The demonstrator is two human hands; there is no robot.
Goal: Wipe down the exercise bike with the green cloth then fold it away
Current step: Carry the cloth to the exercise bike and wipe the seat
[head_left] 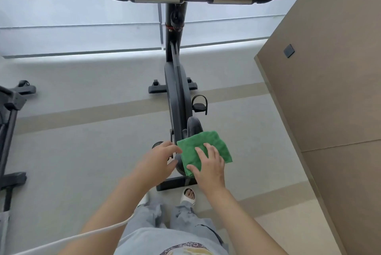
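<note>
down on the saddle point(192, 125) of the exercise bike point(177, 93), the green cloth point(203, 147) lay folded, right hand point(209, 167) pressed flat on it, left hand point(159, 158) hovered just beside, fingers loose, holding nothing.

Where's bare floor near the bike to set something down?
Free: grey floor left of the black exercise bike, up to the second black machine; also right of it, before the tan wall panel. Crowded: the saddle, under the green cloth, both hands and the rear foot bar.
</note>
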